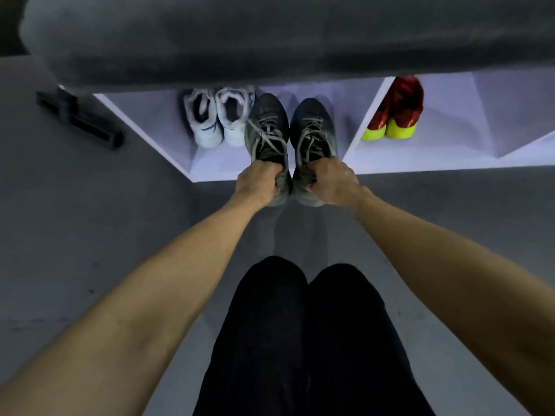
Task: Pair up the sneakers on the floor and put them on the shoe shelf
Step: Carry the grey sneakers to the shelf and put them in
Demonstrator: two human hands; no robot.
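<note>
Two dark grey sneakers with grey laces are held side by side, toes pointing into the white shoe shelf (270,172). My left hand (258,183) grips the heel end of the left grey sneaker (267,127). My right hand (333,180) grips the heel end of the right grey sneaker (312,127). Both heels hang over the shelf's front edge. A white pair of sneakers (216,115) stands in the same compartment, just left of the grey ones. A red pair with yellow-green soles (396,112) stands in the compartment to the right.
A grey cushioned top (270,40) overhangs the shelf and hides its back. A white divider (366,121) separates the two compartments. A black bar-shaped object (81,120) lies on the grey floor at left. My legs in black trousers (306,340) are below.
</note>
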